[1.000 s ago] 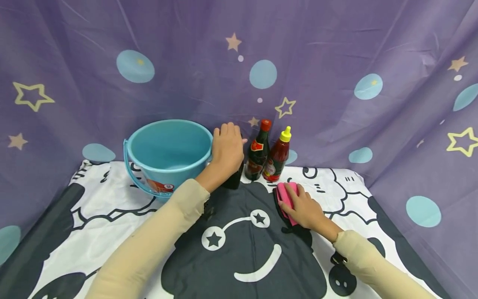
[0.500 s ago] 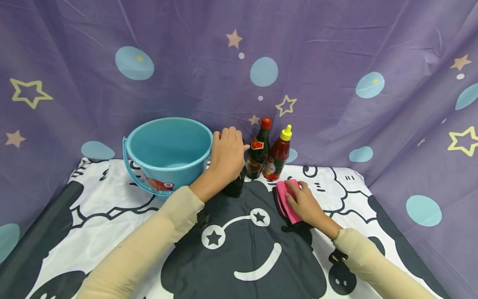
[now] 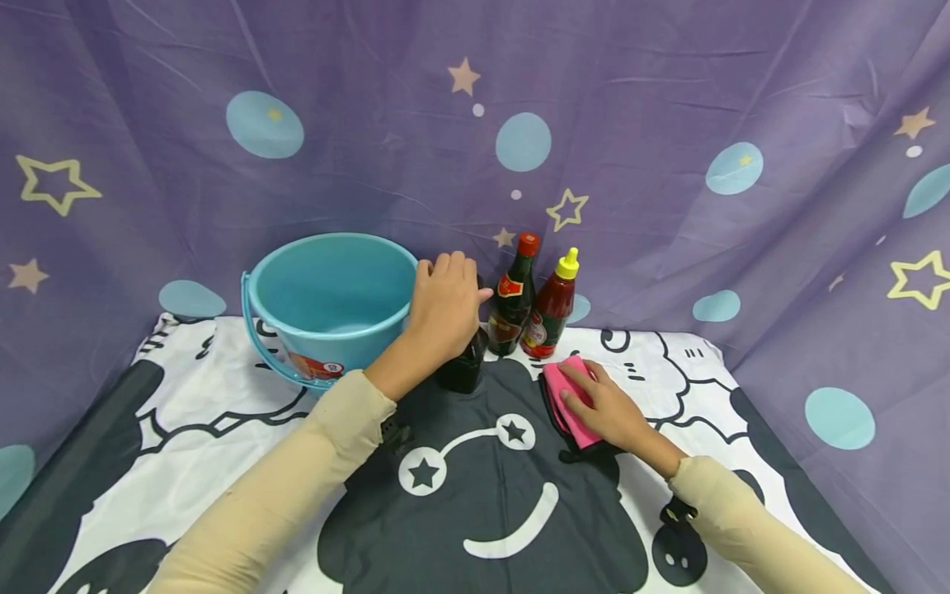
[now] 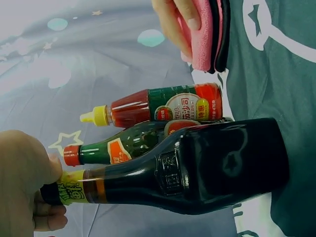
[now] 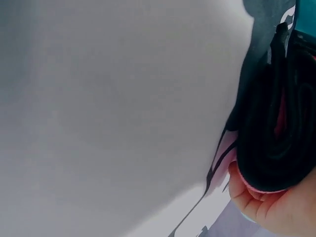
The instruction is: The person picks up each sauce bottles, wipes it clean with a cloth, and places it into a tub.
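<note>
My left hand point(image 3: 445, 305) grips the neck of a dark sauce bottle point(image 4: 227, 168), which stands upright just right of the blue bucket. Its yellow neck label shows between the fingers in the left wrist view; in the head view the hand hides its upper part. With thumb and fingers, my right hand point(image 3: 612, 404) holds a folded cloth point(image 3: 567, 408), pink on one side and black on the other, lying on the printed sheet. Fingers curl round the rolled black edge of the cloth in the right wrist view.
Behind the dark bottle stand a green glass bottle point(image 3: 512, 301) with a red cap and a red sauce bottle point(image 3: 552, 309) with a yellow nozzle. The light blue bucket point(image 3: 334, 338) is at the left. A purple curtain point(image 3: 631, 124) hangs along the back.
My left hand has come slightly nearer and down, bringing the dark bottle with it, so more of its body shows. The right hand and cloth have shifted only slightly.
</note>
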